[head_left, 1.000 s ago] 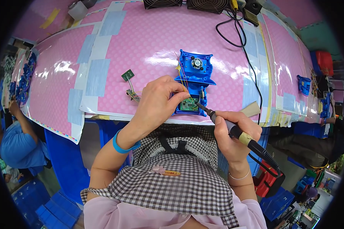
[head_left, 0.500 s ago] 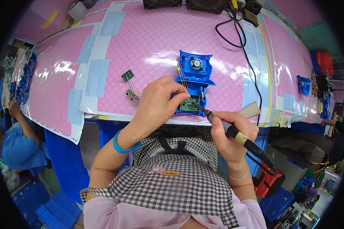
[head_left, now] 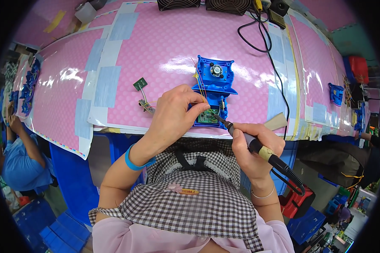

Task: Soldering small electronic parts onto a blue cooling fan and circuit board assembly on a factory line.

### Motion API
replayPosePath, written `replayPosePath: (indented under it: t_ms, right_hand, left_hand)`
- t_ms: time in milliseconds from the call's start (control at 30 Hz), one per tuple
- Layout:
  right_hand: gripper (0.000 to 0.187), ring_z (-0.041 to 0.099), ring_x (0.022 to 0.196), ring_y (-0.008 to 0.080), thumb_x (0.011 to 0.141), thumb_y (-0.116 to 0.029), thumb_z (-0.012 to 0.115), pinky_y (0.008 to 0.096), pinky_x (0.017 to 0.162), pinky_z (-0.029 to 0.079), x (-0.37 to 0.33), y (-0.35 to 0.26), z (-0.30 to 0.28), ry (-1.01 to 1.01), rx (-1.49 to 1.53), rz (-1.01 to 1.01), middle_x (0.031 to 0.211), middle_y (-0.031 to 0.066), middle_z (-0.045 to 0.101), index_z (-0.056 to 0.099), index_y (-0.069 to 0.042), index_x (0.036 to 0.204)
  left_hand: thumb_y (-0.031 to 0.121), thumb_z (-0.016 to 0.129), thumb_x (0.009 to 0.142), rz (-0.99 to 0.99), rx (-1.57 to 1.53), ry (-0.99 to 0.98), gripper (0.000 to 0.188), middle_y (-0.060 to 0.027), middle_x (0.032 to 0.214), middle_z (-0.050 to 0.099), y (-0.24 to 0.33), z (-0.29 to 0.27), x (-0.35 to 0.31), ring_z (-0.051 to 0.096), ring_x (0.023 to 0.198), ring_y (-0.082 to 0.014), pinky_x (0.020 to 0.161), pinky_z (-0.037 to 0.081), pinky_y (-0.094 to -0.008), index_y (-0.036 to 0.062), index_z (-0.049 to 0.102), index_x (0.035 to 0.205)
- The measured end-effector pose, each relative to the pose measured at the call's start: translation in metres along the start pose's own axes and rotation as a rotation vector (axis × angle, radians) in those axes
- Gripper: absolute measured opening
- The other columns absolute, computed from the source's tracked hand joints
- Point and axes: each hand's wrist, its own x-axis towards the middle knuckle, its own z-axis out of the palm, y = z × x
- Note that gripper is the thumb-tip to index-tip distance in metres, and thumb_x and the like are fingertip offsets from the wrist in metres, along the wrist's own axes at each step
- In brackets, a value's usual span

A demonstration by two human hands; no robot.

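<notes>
A blue plastic housing (head_left: 215,90) lies opened near the table's front edge. Its far half carries a round speaker (head_left: 216,71), its near half a green circuit board (head_left: 207,117). Thin yellowish wires (head_left: 201,84) run from the far half to my left hand (head_left: 179,107), whose thumb and forefinger pinch them just over the board. My right hand (head_left: 257,145) is wrapped round a soldering iron (head_left: 252,142), its tip at the board beside my left fingertips. The exact contact point is too small to make out. Left of my left hand lies a small green board (head_left: 140,84) wired to another part (head_left: 146,105).
Two fans (head_left: 228,6) stand at the far edge, with a black cable (head_left: 278,76) running down the right side. A beige strip (head_left: 276,122) lies right of the housing. Other blue housings (head_left: 335,94) lie far right. A co-worker in blue (head_left: 23,160) sits at left.
My hands, the wires and the soldering iron stay almost in place. At far left the co-worker's arms have shifted, and a second hand now shows by the blue parts.
</notes>
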Motion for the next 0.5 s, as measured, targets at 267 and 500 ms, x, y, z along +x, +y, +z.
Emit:
replayPosePath:
  t_ms: [267, 500]
  right_hand:
    - [0.009, 0.059, 0.051, 0.0107, 0.072, -0.002, 0.071, 0.0227, 0.047, 0.044, 0.0003, 0.0001, -0.0003, -0.007, 0.014, 0.018, 0.067, 0.0066, 0.066, 0.069, 0.000, 0.081]
    - [0.009, 0.061, 0.052, 0.0117, 0.072, -0.002, 0.070, 0.0227, 0.047, 0.046, 0.0009, -0.0006, -0.0039, 0.011, -0.004, -0.007, 0.068, 0.0072, 0.066, 0.069, 0.000, 0.082]
  left_hand:
    - [0.018, 0.070, 0.078, 0.012, -0.008, 0.001, 0.015, -0.0098, 0.071, 0.058, -0.0005, 0.0008, 0.0000, 0.057, 0.064, -0.0240, 0.059, 0.043, -0.0371, 0.0035, 0.073, 0.082]
    - [0.018, 0.070, 0.078, 0.019, 0.009, 0.009, 0.015, -0.0095, 0.071, 0.058, 0.0002, 0.0010, -0.0003, 0.057, 0.065, -0.0241, 0.059, 0.043, -0.0372, 0.0035, 0.072, 0.082]
